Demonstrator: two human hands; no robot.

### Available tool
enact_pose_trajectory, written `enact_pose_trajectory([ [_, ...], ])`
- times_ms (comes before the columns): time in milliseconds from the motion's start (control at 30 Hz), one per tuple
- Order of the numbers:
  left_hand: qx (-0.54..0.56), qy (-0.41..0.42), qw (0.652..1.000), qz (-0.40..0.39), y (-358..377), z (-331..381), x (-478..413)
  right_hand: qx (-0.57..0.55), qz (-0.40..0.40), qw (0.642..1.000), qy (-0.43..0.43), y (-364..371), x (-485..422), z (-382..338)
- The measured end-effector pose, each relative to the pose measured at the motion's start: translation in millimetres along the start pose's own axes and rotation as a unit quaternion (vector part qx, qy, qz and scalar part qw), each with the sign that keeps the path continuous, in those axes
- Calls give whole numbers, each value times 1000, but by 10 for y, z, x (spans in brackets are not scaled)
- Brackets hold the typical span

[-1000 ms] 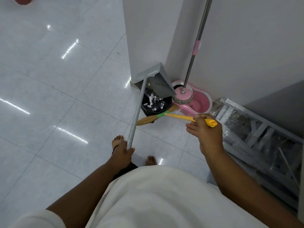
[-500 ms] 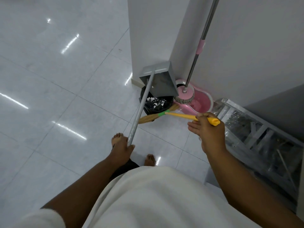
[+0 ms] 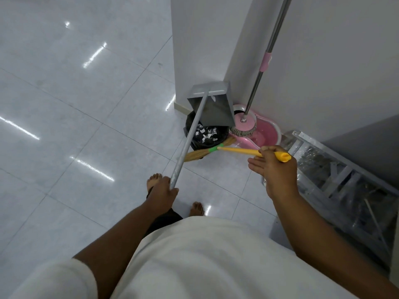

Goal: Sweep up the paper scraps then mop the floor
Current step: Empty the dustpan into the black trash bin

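My left hand (image 3: 162,192) grips the long grey handle of a metal dustpan (image 3: 212,106), which is tipped up over a black bin (image 3: 207,134). White paper scraps (image 3: 206,133) lie inside the bin. My right hand (image 3: 274,169) holds the yellow handle of a straw broom (image 3: 200,154), whose bristles rest on the floor in front of the bin. A mop (image 3: 245,124) with a steel pole stands in a pink bucket (image 3: 264,134) against the wall, right of the bin.
A white pillar corner (image 3: 194,50) rises just behind the bin. A folded metal ladder wrapped in plastic (image 3: 336,175) lies along the wall at the right. Glossy grey floor tiles (image 3: 75,104) spread to the left. My bare feet (image 3: 154,180) stand below the broom.
The dustpan has tilted up more steeply over the bin, and its mouth now hangs above the scraps. Both hands keep their grips, and the broom has barely moved.
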State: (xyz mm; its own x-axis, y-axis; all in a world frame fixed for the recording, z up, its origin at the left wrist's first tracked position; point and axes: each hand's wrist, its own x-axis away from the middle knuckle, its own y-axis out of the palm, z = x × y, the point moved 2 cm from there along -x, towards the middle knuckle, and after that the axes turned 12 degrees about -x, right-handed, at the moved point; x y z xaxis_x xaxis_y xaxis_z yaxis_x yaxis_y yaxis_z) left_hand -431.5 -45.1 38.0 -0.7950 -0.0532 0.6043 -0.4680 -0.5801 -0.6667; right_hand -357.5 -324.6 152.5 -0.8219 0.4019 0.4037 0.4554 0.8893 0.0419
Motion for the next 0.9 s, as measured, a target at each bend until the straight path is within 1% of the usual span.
enact_pose_trajectory([
  [167, 12, 9, 1000, -16, 43, -178, 291, 0, -2, 1000, 4, -10, -56, -6],
  [333, -12, 3, 1000, -1, -84, 117, -27, 1, -5, 1000, 9, -4, -115, -28],
  [433, -20, 0, 1000, 13, -67, 100, -16, 1, -7, 1000, 10, -31, -138, -63],
  [533, 1, 11, 1000, 24, -35, -20, 123, 10, -14, 1000, 9, -73, -124, -64],
  [667, 22, 3, 999, 24, -70, -71, 291, 33, -16, 999, 11, -101, -91, -76],
  [733, 55, -5, 998, 31, -135, -39, 355, 59, -23, 998, 2, -85, -82, -91],
  [800, 140, -31, 989, 27, -262, 74, 422, 80, -34, 996, -5, -53, -75, -105],
  [900, 310, -41, 950, 13, -576, 352, 509, 103, -63, 993, -10, 28, -61, -113],
])
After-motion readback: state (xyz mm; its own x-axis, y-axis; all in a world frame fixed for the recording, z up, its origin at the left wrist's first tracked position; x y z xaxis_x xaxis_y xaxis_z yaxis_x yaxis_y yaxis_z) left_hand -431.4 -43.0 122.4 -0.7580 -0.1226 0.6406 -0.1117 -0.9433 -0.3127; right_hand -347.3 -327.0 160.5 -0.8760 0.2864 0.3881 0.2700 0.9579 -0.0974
